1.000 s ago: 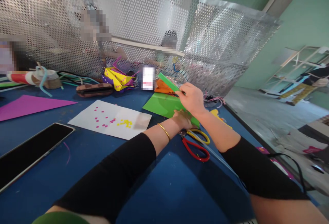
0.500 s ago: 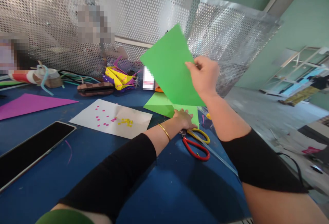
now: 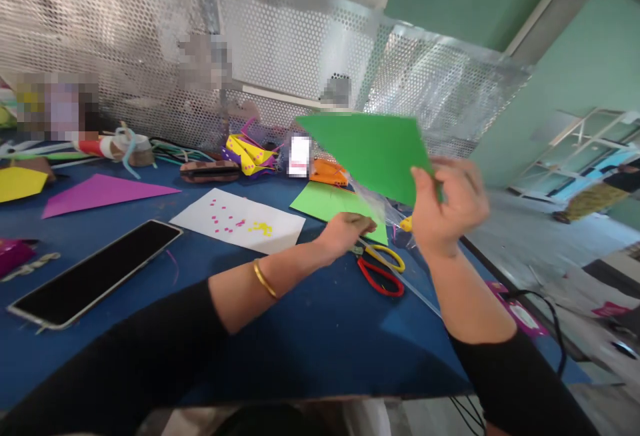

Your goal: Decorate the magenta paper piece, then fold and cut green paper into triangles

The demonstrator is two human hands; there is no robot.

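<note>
A darker green sheet of paper is raised above the table, its right edge pinched in my right hand between thumb and fingers. Below it, a light green sheet lies on the table. My left hand is over that sheet's front edge with its fingers drawn together; whether they grip anything is hidden. Scissors with one red and one yellow handle lie just right of the left hand, their blades partly covered. A clear narrow strip runs across the scissors towards the left fingertips.
White paper carries small pink and yellow pieces. A black-faced phone-like slab and purple paper lie left. Behind are a brown case, a yellow-purple folded paper craft, an orange item and a perforated silvery sheet.
My right hand has moved right and slightly down, tilting the green sheet flatter. My left hand, spread on the light green sheet before, has drawn its fingers together. The view has shifted.
</note>
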